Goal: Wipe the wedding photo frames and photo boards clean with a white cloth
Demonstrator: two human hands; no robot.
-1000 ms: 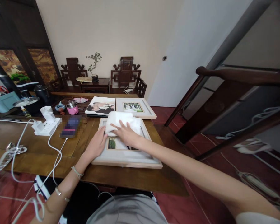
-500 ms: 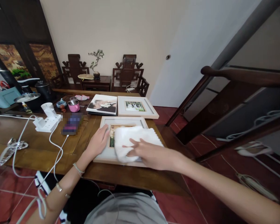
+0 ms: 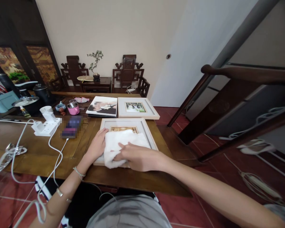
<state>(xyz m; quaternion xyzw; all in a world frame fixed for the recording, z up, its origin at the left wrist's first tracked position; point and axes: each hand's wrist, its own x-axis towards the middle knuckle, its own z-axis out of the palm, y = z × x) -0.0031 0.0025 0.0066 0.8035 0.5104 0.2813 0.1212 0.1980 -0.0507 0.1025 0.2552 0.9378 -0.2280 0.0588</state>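
Observation:
A pale wooden picture frame (image 3: 142, 125) lies flat on the wooden table (image 3: 38, 155) in front of me. A folded white cloth (image 3: 120, 142) covers its near half. My right hand (image 3: 135, 156) presses flat on the cloth at the frame's near edge, fingers stretched out over it. My left hand (image 3: 97, 147) rests open on the frame's left border, touching the cloth's left side. Only the top strip of the photo under the glass shows.
Behind lie a second pale frame (image 3: 136, 108) and a photo album (image 3: 102, 106). To the left are a phone (image 3: 71, 127), a white power strip (image 3: 45, 125) with cables, a pink cup (image 3: 73, 109) and kettles. A dark wooden railing (image 3: 228, 95) stands to the right.
My right hand has drawn the cloth from the frame's far part toward the near edge, then leftward. The left hand has stayed on the frame's left side.

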